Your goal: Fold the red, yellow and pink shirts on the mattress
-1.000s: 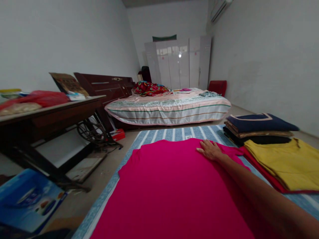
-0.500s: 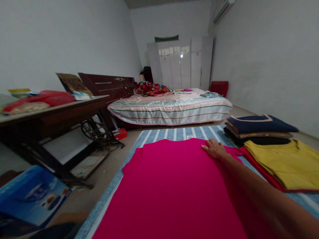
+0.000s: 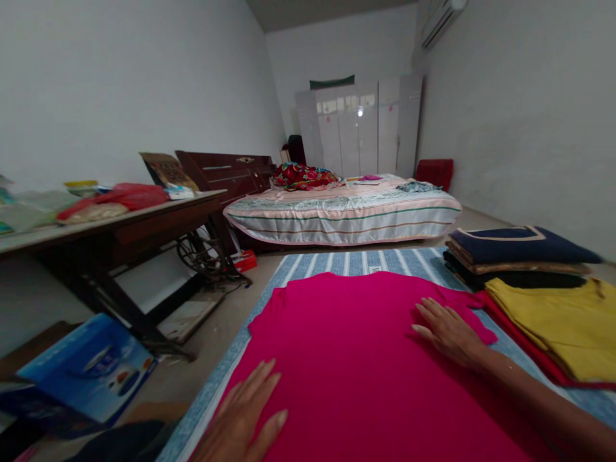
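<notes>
A bright pink T-shirt (image 3: 346, 366) lies spread out on a blue-and-white striped cover (image 3: 315, 263), its shoulders at the far end. My right hand (image 3: 447, 332) rests on the shirt near its right sleeve, fingers stretched out and palm down. Over the shirt's lower left side is my left hand (image 3: 245, 414), fingers spread; whether it touches the cloth I cannot tell. To the right, a folded yellow garment (image 3: 553, 327) lies on a folded red one (image 3: 534, 356). Behind these, a navy garment (image 3: 520, 245) tops another folded stack.
Beyond the striped cover stands a bed (image 3: 341, 208) with a floral red blanket (image 3: 303, 174). A sewing machine table (image 3: 115, 221) with a red plastic bag (image 3: 139, 196) is on the left. Below it sits a blue carton (image 3: 91, 372). White wardrobes (image 3: 346, 128) line the far wall.
My left hand has come into view at the lower left. My right hand has moved from the shirt's shoulder toward me, and the right sleeve now lies spread out. The view has shifted slightly left.
</notes>
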The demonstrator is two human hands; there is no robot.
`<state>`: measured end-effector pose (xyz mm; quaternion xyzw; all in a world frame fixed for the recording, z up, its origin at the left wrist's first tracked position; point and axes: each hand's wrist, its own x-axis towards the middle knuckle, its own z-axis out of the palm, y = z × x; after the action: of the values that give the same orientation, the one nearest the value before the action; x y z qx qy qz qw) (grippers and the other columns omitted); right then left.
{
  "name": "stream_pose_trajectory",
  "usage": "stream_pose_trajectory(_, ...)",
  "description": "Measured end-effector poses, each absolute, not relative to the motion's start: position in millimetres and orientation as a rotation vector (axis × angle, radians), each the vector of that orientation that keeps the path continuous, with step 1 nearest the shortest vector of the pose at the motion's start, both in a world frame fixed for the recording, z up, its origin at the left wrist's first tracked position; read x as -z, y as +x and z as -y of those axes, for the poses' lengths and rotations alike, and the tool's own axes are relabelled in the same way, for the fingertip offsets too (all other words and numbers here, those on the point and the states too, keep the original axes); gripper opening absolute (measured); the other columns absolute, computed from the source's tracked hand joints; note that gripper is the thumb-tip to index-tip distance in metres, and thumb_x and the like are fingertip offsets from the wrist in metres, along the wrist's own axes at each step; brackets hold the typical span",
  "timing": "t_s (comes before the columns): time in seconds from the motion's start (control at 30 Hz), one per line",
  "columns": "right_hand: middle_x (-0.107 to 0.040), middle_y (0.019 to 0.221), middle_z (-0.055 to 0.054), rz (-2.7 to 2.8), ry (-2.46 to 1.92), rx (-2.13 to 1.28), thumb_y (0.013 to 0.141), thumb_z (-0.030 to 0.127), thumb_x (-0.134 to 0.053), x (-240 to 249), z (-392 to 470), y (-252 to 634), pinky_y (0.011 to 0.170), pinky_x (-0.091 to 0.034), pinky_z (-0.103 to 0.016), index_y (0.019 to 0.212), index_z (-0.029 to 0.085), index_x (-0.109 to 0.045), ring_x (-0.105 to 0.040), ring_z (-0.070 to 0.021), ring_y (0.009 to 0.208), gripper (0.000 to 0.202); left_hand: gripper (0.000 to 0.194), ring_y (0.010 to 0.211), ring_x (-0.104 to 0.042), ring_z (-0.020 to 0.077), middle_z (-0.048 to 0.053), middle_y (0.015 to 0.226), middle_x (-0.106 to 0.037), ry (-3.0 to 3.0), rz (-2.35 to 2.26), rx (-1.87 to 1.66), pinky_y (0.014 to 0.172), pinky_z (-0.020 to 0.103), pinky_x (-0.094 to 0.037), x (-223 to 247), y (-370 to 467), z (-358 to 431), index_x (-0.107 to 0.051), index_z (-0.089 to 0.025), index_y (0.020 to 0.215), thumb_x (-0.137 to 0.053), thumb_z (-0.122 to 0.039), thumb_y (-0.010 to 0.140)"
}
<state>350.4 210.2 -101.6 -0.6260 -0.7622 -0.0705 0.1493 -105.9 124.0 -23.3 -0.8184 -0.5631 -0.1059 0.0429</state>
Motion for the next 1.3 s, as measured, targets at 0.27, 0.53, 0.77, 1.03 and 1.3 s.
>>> stream_pose_trajectory(0.27, -0.049, 0.136, -0.019, 2.147, -1.810, 0.321, 0.088, 0.064, -0.031, 127, -208, 370, 0.102, -0.035, -0.055, 0.130, 0.013, -0.053, -0.042, -0.0338, 0.129, 0.070, 0.044, 0.130, -0.042, 0.0195, 0.012, 0.139, -0.049, -2.566, 1.807, 0.173, 0.110, 0.031, -0.031, 14, 22, -316, -0.052, -0.011, 0.129, -0.038, -0.024, 0.089)
stream_pose_trajectory(0.53, -0.047, 0.138, -0.018, 2.158, -1.842, 0.360, 0.089, 0.066, -0.025, 120, -204, 366, 0.102, -0.036, -0.054, 0.131, 0.012, -0.052, -0.042, -0.0330, 0.129, 0.074, 0.038, 0.120, -0.050, 0.0259, 0.018, 0.127, -0.055, -2.349, 1.965, 0.135, 0.100, 0.038, -0.038, 45, 52, -379, -0.056, -0.010, 0.116, -0.036, -0.031, 0.092)
stream_pose_trajectory(0.77, -0.047, 0.138, -0.018, 2.156, -1.882, 0.291, 0.089, 0.066, -0.024, 113, -204, 363, 0.104, -0.034, -0.053, 0.131, 0.012, -0.052, -0.041, -0.0313, 0.130, 0.074, 0.041, 0.119, -0.048, 0.0263, 0.016, 0.126, -0.053, -2.284, 1.975, 0.131, 0.099, 0.038, -0.037, 45, 55, -381, -0.053, -0.012, 0.117, -0.038, -0.039, 0.091)
stream_pose_trajectory(1.03, -0.047, 0.139, -0.018, 2.126, -1.906, 0.233, 0.088, 0.066, -0.028, 109, -204, 363, 0.105, -0.031, -0.054, 0.131, 0.014, -0.052, -0.039, -0.0331, 0.130, 0.072, 0.053, 0.130, -0.037, 0.0286, 0.016, 0.141, -0.042, -2.338, 2.008, 0.080, 0.103, 0.049, -0.031, 50, 51, -388, -0.040, -0.016, 0.134, -0.031, -0.046, 0.091)
stream_pose_trajectory(1.3, -0.041, 0.142, -0.019, 2.121, -1.952, 0.098, 0.091, 0.061, -0.029, 91, -204, 358, 0.106, -0.028, -0.052, 0.136, 0.012, -0.047, -0.034, -0.0332, 0.133, 0.069, 0.052, 0.131, -0.037, 0.0284, 0.017, 0.140, -0.044, -2.299, 1.957, 0.126, 0.102, 0.049, -0.032, 45, 51, -390, -0.042, -0.012, 0.132, -0.029, -0.044, 0.092)
